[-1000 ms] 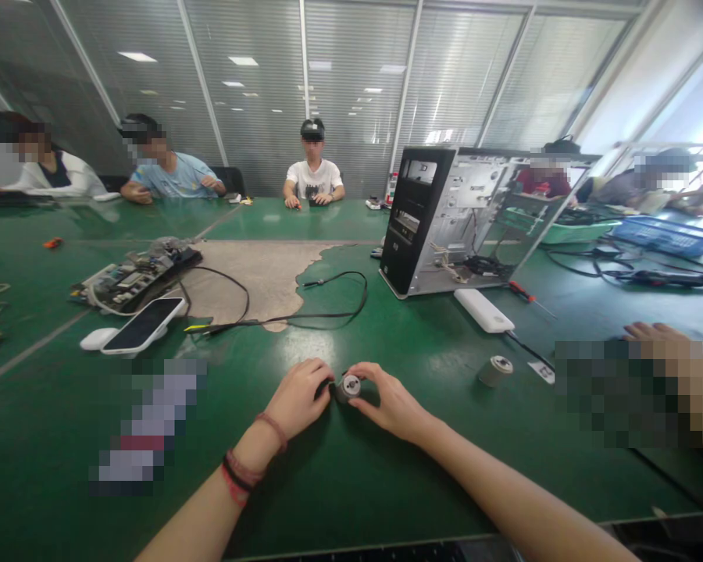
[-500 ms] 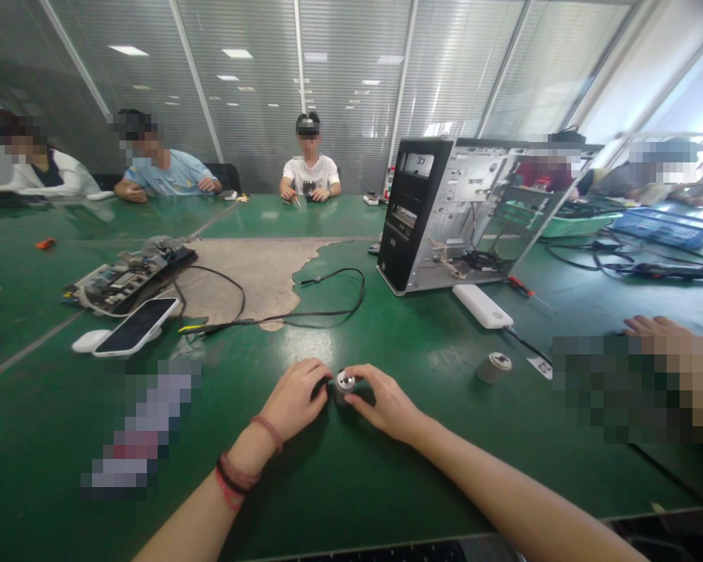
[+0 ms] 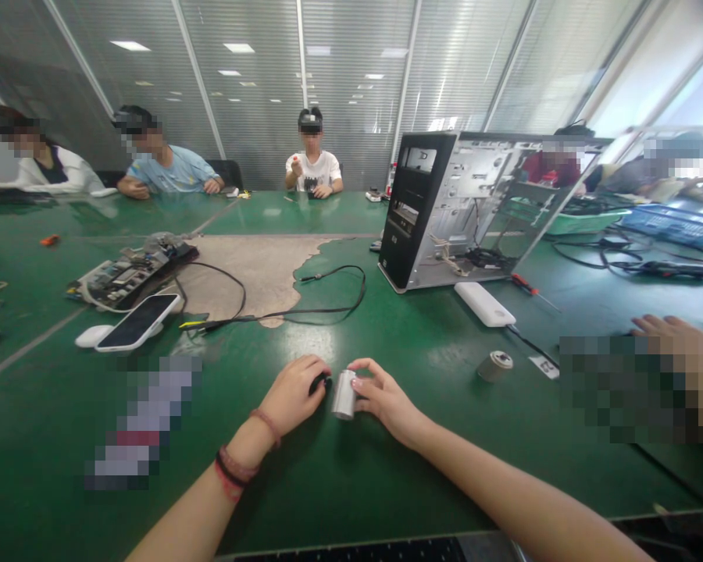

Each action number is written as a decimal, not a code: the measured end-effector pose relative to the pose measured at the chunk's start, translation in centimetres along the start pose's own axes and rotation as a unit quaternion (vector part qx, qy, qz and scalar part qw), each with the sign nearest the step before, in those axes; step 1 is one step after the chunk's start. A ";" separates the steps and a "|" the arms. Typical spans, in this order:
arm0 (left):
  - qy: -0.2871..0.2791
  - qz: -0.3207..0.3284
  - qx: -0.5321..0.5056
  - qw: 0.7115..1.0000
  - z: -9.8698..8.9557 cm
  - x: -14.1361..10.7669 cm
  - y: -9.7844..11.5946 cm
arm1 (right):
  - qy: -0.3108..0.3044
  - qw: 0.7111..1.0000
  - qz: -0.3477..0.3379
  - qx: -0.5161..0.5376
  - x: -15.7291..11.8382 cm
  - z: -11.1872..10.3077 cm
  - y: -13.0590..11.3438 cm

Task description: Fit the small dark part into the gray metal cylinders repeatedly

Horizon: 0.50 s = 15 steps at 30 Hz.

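Note:
My right hand has its thumb and fingers closed around a small silver metal cylinder. The cylinder is tilted, with its smooth side and lower end facing me. Just left of it, my left hand is curled around a small black object, mostly hidden by the fingers; its kind cannot be made out. Farther right, a similar metal cylinder with a fitting on its end rests on the green table.
An opened computer case stands ahead, near a white power bank and a screwdriver. At left lie a circuit board, a phone and a black cable. Another person's hand is at right; several people sit around.
My right hand has tipped the metal cylinder from upright, so its side now shows instead of its top. My left hand stays nearly in place. The person opposite has raised a hand.

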<state>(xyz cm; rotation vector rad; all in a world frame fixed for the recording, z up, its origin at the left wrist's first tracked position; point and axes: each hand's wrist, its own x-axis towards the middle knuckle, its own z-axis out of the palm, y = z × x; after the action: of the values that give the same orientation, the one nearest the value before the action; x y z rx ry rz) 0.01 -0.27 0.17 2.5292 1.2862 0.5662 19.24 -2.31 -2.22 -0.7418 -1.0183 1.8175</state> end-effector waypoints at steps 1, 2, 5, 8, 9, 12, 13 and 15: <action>-0.001 0.002 0.000 1.000 0.0 0.0 0.0 | 0.004 0.999 0.027 0.044 0.0 0.0 0.0; -0.003 0.004 0.000 1.000 0.0 0.0 0.0 | 0.007 0.995 0.055 0.083 0.0 0.0 0.0; -0.004 0.004 0.003 1.000 0.0 0.1 0.1 | 0.019 0.977 0.130 0.167 0.1 -0.4 -0.1; -0.002 0.000 0.002 1.000 -0.1 0.1 0.3 | 0.040 0.962 0.164 0.215 0.4 -0.7 -0.4; -0.001 0.001 0.001 1.000 -0.1 0.1 0.3 | 0.044 0.958 0.169 0.226 0.4 -0.7 -0.5; 0.002 0.002 -0.001 1.000 -0.1 0.1 0.3 | 0.048 0.953 0.178 0.242 0.4 -0.7 -0.7; 0.003 0.003 0.000 1.000 -0.1 0.1 0.3 | 0.048 0.952 0.179 0.245 0.4 -0.6 -0.7; 0.004 0.003 0.003 1.000 -0.1 0.0 0.3 | 0.044 0.951 0.178 0.248 0.3 -0.5 -0.7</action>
<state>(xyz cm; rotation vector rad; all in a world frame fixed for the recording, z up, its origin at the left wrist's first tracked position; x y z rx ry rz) 0.18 -0.38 0.36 2.5381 1.2848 0.5743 19.85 -1.65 -1.88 -0.7105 -0.3453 2.2071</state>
